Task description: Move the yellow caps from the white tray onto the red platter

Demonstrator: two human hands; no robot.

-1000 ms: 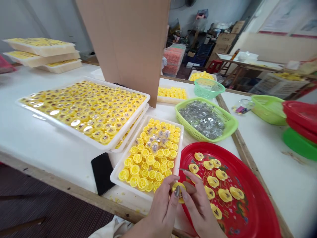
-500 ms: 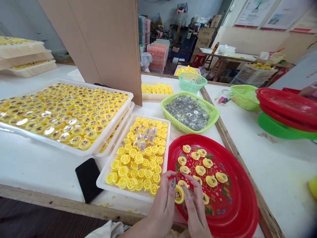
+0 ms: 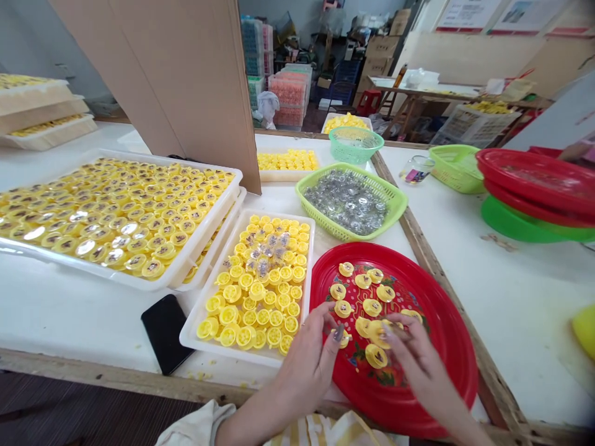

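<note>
A round red tray [image 3: 441,334] lies at the table's front edge with several yellow caps [image 3: 367,297] scattered on it. My left hand [image 3: 309,356] hovers at the tray's left rim, fingers curled toward a cap beneath its fingertips. Over the middle of the tray my right hand [image 3: 416,353] is blurred, its fingertips touching a yellow cap [image 3: 379,331]. To the left, a small white tray [image 3: 204,319] holds several empty yellow caps and a few clear pieces.
A black phone [image 3: 165,331] lies near the front edge. A large white tray of finished caps [image 3: 116,214] sits on the left before a cardboard panel [image 3: 186,80]. Behind are a green basket of clear domes [image 3: 348,201], further baskets, and stacked red and green trays [image 3: 534,195].
My hands have parted: the right moved out over the tray's middle, the left stayed by the rim. The cap pinched between both hands is down on the tray. The camera shifted right.
</note>
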